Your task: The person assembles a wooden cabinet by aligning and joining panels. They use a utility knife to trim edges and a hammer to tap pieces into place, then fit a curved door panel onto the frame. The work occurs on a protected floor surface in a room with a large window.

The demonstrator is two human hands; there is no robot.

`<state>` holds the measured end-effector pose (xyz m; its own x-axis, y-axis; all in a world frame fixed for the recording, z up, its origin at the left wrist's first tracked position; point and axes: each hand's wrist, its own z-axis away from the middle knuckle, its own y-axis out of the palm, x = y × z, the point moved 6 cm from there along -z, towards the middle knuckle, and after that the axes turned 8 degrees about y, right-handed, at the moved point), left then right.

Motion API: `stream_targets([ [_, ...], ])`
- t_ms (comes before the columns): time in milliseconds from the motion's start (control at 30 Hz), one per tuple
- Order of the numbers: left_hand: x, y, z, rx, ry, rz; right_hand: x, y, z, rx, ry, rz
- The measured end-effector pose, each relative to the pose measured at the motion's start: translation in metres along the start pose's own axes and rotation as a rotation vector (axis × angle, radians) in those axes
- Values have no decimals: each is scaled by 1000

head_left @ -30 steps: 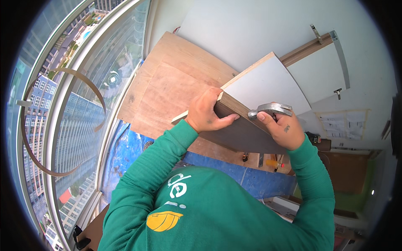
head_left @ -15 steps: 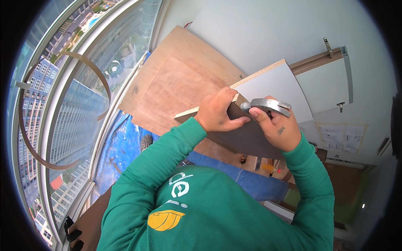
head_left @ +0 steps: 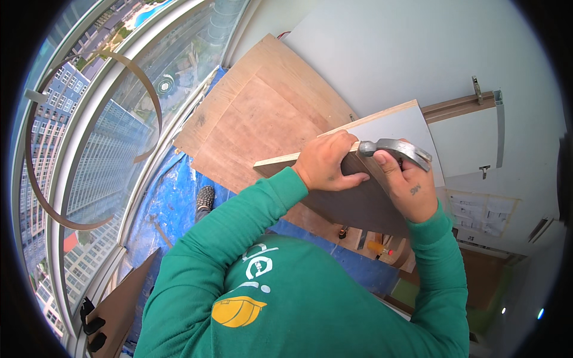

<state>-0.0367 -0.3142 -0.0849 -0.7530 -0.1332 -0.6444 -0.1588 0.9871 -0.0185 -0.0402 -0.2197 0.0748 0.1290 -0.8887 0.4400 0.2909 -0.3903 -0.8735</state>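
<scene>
Hammer (head_left: 395, 149) gripped in right hand (head_left: 409, 188), head against board (head_left: 358, 203) edge, left hand (head_left: 325, 161) clamped over that edge just left, both hands shifted slightly left since earlier.

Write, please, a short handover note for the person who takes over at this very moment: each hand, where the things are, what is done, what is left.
Left hand: grips the top edge of the board, fingers curled over it, holding it up.
Right hand: holds the hammer close to its metal head, which lies at the board's top edge, beside the left hand.
Things: the board has a pale upper face and a dark side toward the body. Large plywood sheets lie below, with a blue tarp on the floor by the curved window.
Done: board raised and steadied.
Left: no nail or fastening is visible, so I cannot tell how far the hammering is.
</scene>
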Motion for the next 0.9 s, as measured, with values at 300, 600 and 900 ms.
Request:
stream_targets([
  [300, -2, 0, -1, 2, 6, -5, -15, -2, 19, -62, 25, -32],
  [600, 4, 7, -1, 35, -50, 30, -53, -12, 40, -128, 189, -6],
  [900, 6, 11, 0, 88, -46, 41, -92, -19, 69, -254, 364, -119],
])
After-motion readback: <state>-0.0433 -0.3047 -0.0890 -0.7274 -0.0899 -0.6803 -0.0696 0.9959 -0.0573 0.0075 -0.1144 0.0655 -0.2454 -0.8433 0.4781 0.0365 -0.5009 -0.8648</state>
